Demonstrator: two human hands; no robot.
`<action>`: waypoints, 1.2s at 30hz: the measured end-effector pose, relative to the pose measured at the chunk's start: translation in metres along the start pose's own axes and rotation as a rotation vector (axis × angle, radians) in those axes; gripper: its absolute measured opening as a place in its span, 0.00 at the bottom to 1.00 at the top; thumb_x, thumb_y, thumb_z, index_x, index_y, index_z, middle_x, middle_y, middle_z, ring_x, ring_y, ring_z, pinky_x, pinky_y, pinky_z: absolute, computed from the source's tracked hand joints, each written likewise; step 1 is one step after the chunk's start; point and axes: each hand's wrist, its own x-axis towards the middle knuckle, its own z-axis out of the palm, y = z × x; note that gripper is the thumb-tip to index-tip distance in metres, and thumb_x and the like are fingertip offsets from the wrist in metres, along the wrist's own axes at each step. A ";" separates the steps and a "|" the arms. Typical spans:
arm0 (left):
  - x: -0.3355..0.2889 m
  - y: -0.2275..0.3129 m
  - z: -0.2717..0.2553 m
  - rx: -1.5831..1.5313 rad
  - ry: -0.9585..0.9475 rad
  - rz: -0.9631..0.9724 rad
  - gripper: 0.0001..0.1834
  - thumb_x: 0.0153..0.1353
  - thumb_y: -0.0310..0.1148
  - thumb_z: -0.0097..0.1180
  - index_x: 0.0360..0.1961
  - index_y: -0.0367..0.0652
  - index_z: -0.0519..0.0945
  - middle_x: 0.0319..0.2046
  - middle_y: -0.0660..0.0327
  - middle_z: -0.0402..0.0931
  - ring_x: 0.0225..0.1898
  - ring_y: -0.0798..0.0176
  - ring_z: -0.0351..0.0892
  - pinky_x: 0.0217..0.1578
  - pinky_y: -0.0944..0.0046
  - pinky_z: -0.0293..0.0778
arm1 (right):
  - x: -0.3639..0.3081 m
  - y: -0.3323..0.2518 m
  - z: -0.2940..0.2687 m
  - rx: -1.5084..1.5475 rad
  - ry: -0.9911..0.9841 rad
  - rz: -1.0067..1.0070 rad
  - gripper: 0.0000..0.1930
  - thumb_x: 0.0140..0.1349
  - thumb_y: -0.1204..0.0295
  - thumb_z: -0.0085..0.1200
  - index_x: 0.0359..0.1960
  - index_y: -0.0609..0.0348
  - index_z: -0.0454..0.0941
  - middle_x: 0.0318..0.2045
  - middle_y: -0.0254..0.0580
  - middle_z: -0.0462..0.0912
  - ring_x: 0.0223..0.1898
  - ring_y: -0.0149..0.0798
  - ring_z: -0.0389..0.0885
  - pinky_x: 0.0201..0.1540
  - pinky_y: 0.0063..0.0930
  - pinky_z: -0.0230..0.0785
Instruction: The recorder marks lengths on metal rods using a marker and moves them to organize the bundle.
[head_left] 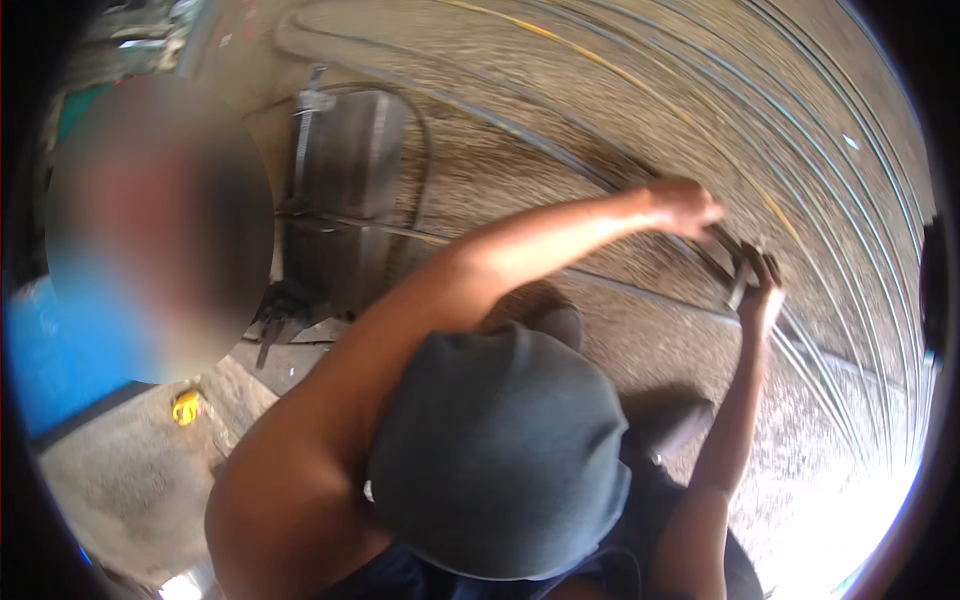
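My left hand [685, 207], somewhat smeared by motion, is closed at one end of a dark metal bar [722, 240]. Close by on the right, my right hand [762, 292] grips the other end with fingers wrapped round it. Blur hides whether the bar is part of a tool. Long thin metal rods [650, 293] run beneath and beside my hands, low over the ground. A dark grey cloth cap [500, 455] fills the lower middle between my arms and covers what lies under it.
Several long rods and a yellow line [600, 62] curve across the brown ground at upper right. Left of centre stands a dark metal block [345, 165] with a clamp-like fitting [312, 100]. A person in blue [75, 345] is close at left. A small yellow object [186, 408] lies on concrete.
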 end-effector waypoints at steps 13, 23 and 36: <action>-0.113 -0.034 -0.047 -0.631 1.097 -0.529 0.21 0.72 0.48 0.52 0.23 0.49 0.73 0.14 0.72 0.62 0.16 0.74 0.60 0.16 0.67 0.61 | 0.076 -0.088 0.013 0.196 0.290 -0.130 0.10 0.56 0.76 0.65 0.41 0.54 0.86 0.32 0.41 0.87 0.32 0.43 0.83 0.36 0.37 0.76; -0.085 0.064 -0.051 -0.892 0.581 -0.188 0.12 0.70 0.38 0.57 0.35 0.41 0.71 0.30 0.66 0.68 0.35 0.71 0.69 0.37 0.65 0.69 | 0.164 -0.228 0.018 0.448 0.172 -0.200 0.14 0.54 0.80 0.57 0.43 0.55 0.83 0.34 0.52 0.85 0.36 0.57 0.84 0.42 0.45 0.76; -0.086 0.059 -0.049 -0.937 0.787 -0.399 0.16 0.74 0.38 0.51 0.30 0.41 0.68 0.28 0.67 0.65 0.33 0.72 0.66 0.36 0.63 0.67 | 0.175 -0.238 0.036 0.657 -0.015 -0.080 0.19 0.59 0.81 0.53 0.52 0.55 0.81 0.43 0.52 0.87 0.44 0.47 0.89 0.47 0.39 0.80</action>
